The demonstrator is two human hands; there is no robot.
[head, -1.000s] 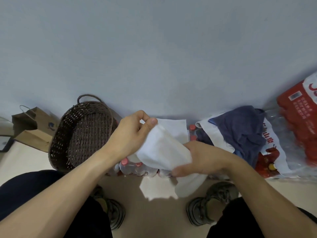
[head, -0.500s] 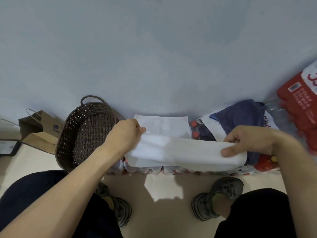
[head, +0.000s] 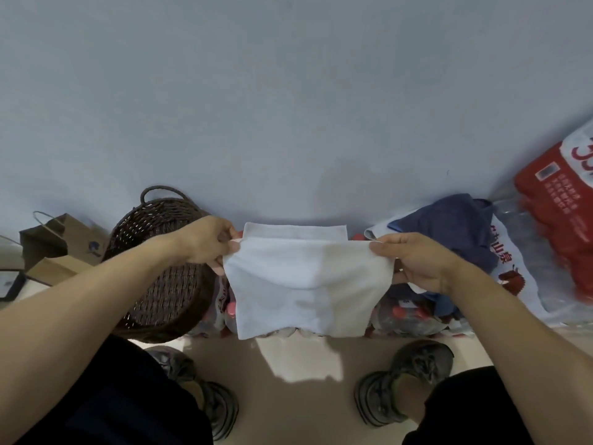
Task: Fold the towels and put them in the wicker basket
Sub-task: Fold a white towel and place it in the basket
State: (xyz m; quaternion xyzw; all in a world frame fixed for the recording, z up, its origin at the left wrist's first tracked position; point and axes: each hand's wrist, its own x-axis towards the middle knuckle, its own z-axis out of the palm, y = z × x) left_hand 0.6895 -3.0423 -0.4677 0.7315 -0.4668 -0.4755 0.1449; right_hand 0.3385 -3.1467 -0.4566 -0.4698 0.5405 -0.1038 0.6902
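Left hand [head: 205,244] and right hand [head: 417,263] pinch white towel [head: 305,287] taut; wicker basket [head: 167,274] alongside.

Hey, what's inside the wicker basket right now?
The wicker basket shows only its own dark weave, no towel. The left hand and forearm cover part of the inside. The white towel hangs between both hands.
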